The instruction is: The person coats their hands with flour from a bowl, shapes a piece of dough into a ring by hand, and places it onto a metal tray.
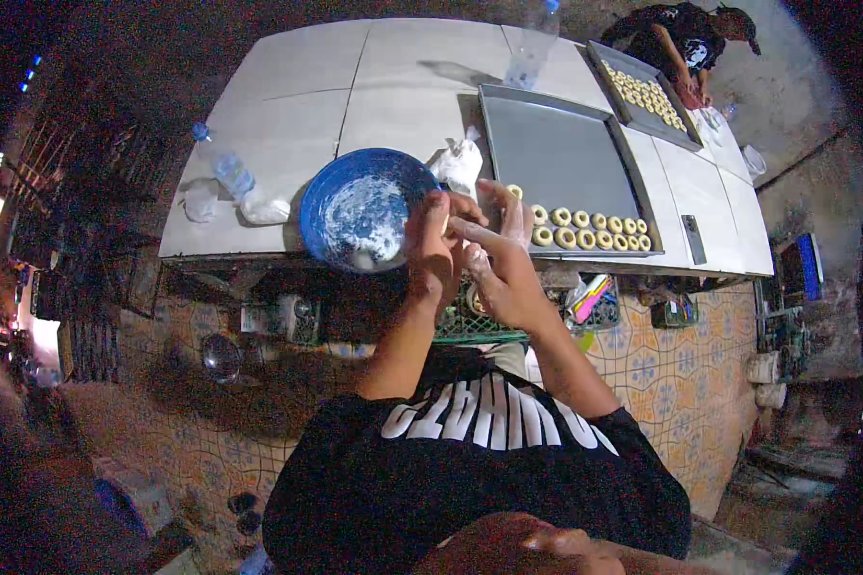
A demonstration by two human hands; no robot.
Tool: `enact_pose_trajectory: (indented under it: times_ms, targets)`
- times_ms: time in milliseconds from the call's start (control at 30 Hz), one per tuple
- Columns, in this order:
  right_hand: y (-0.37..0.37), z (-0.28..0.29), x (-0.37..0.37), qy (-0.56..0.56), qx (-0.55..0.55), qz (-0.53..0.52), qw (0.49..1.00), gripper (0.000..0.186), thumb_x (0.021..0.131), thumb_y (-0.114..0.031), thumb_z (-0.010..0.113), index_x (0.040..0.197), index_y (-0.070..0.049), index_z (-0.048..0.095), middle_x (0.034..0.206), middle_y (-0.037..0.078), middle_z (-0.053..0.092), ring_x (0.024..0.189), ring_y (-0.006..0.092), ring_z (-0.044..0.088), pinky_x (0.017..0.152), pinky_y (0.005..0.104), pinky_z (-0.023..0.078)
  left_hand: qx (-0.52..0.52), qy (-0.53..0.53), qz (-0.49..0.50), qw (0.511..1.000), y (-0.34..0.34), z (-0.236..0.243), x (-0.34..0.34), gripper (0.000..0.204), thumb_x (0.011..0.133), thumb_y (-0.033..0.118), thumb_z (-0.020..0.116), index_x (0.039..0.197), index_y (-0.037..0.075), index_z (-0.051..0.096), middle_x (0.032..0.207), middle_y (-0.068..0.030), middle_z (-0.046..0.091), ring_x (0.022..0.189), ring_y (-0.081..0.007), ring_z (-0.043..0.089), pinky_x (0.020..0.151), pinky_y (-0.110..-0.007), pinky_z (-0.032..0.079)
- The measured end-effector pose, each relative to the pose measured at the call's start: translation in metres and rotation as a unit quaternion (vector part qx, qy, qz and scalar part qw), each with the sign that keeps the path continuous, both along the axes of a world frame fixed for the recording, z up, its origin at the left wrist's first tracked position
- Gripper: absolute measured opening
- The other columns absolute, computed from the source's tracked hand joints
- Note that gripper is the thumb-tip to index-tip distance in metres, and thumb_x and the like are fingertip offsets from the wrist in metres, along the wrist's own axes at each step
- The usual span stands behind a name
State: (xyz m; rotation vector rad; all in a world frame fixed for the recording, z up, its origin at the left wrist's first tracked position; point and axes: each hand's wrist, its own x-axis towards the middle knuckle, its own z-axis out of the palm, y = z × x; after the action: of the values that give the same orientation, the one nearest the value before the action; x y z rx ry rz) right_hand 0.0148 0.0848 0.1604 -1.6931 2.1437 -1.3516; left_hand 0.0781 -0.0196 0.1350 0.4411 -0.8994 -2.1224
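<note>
My left hand [433,247] and my right hand [510,278] meet in front of the table's near edge, their fingers closed in toward each other. Both are dusted with white powder. A small pale bit shows between the fingers, but most of what they hold is hidden. Just left of them stands a blue basin [318,203] with white flour-like powder in it. To the right, a grey metal tray [566,153] carries rows of pale dough rings [565,237] along its near side. Behind the hands sits a knotted white plastic bag [460,163].
A second tray [683,140] with dough rings lies at the far right, where another person [686,43] works. Clear bottles [232,174] and small bags [264,209] stand on the white table [403,67]. A dark phone-like slab [693,240] lies right. A green crate [479,335] sits below.
</note>
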Motion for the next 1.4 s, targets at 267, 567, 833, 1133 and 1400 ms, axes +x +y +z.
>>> enact_pose_trajectory:
  times_ms: [267,567,833,1133,1400]
  targets:
    - [0.002,0.013,0.006,0.238,0.044,-0.066,0.968,0.051,0.084,-0.071,0.066,0.108,-0.028,0.078,0.156,0.020,0.034,0.140,0.0504,0.028,0.113,0.0656,0.024,0.036,0.123,-0.083,0.988,-0.016,-0.012,0.009,0.037,0.103,0.036,0.051,0.084,0.005,0.059,0.082,-0.0103,0.062,0.080,-0.0223,0.061,0.079,-0.035,0.047]
    - [0.005,0.013,0.001,0.112,0.011,0.014,0.994,0.041,0.090,-0.056,0.068,0.106,-0.019,0.078,0.153,0.022,0.036,0.139,0.0490,0.029,0.114,0.0639,0.022,0.004,0.130,-0.064,0.989,-0.022,-0.018,0.005,0.040,0.102,0.035,0.050,0.077,0.004,0.052,0.079,-0.0116,0.055,0.080,-0.0264,0.054,0.078,-0.039,0.045]
    - [0.005,-0.002,0.002,0.030,0.012,0.019,0.999,0.041,0.094,-0.041,0.065,0.119,-0.010,0.074,0.153,0.024,0.037,0.141,0.0461,0.029,0.117,0.0602,0.019,0.028,0.123,-0.087,0.988,-0.024,-0.023,0.003,0.034,0.102,0.033,0.054,0.087,0.004,0.062,0.089,-0.0109,0.066,0.083,-0.0234,0.065,0.083,-0.035,0.051]
    - [0.002,-0.019,-0.008,-0.141,-0.013,0.034,0.989,0.036,0.094,-0.036,0.066,0.116,-0.009,0.073,0.149,0.020,0.043,0.139,0.0392,0.035,0.116,0.0533,0.025,-0.051,0.131,-0.071,0.987,-0.009,-0.006,0.003,0.037,0.105,0.034,0.048,0.093,0.002,0.062,0.090,-0.0137,0.066,0.090,-0.0244,0.066,0.088,-0.038,0.053]
    - [0.003,-0.018,-0.027,-0.641,-0.068,0.044,0.763,0.030,0.092,-0.015,0.067,0.121,-0.005,0.065,0.106,0.004,0.068,0.095,0.0136,0.060,0.085,0.0286,0.046,-0.216,-0.029,-0.089,0.972,-0.018,0.001,0.009,0.026,0.105,0.014,0.059,0.121,-0.004,0.068,0.107,-0.0103,0.073,0.101,-0.0157,0.070,0.089,-0.030,0.058]
